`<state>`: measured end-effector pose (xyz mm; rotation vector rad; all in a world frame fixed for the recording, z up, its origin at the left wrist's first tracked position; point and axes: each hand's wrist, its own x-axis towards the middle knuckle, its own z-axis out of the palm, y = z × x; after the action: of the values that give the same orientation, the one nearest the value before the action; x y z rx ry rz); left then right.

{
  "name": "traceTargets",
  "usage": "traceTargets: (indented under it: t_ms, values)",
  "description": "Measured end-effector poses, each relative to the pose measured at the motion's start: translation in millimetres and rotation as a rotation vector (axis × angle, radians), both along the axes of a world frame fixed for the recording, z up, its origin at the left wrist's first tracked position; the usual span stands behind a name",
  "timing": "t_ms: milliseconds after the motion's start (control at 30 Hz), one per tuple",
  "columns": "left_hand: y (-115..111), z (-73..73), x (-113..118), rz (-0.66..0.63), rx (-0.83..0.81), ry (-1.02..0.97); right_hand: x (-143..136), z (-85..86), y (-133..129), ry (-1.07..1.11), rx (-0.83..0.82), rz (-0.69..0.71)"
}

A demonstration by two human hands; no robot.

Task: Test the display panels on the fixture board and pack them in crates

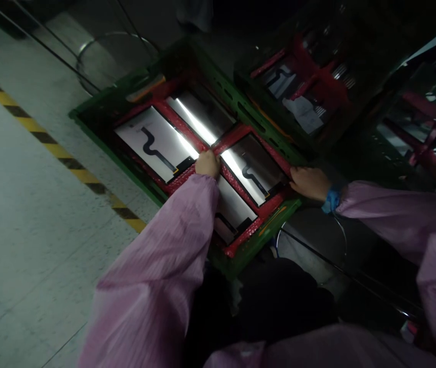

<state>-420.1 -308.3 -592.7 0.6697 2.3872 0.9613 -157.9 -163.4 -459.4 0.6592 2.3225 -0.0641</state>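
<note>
Inside a green crate [105, 145] lies a red bubble-wrap-covered tray [181, 122] with several flat display panels set in its compartments. A pale panel with a black ribbon cable [133, 140] is at the left, and a shiny one [197, 115] lies behind it. At the right sits another panel with a cable [264, 158]; my left sleeve partly covers the nearest panel [236, 204]. My left hand [208, 163] is closed on the tray's middle divider, its fingertips hidden. My right hand [310, 181], with a blue wristband, is closed at the tray's right edge.
More green crates with red padded trays [317, 84] stand in the dark at the right. Yellow-and-black floor tape [56, 151] runs along the left. Metal rods and a wire ring [82, 48] are behind the crate, with another rod [340, 266] at front right.
</note>
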Motion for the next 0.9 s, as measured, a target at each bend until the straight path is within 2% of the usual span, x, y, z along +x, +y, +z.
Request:
traceTargets:
  t_ms: [167, 367, 500, 633, 733, 900]
  values:
    - [1, 13.0, 1, 0.107, 0.015, -0.081, 4, -7.6, 2, -0.018, -0.049, -0.014]
    - [-12, 27.0, -4, 0.259, 0.128, -0.25, 6, -19.0, 10, 0.005, -0.116, -0.034]
    - [-10, 28.9, 17, 0.29, 0.244, -0.466, 6, -25.3, 13, 0.024, -0.201, 0.007]
    - [-8, 31.4, 38, 0.291, 0.346, -0.624, 6, -22.1, 15, 0.032, -0.214, 0.036]
    - [-25, 40.2, 30, 0.296, 0.355, -0.621, 5, -18.8, 17, 0.041, -0.173, 0.027]
    - [-88, 60.5, -9, 0.26, 0.179, -0.559, 5, -18.2, 19, 0.07, -0.151, 0.026]
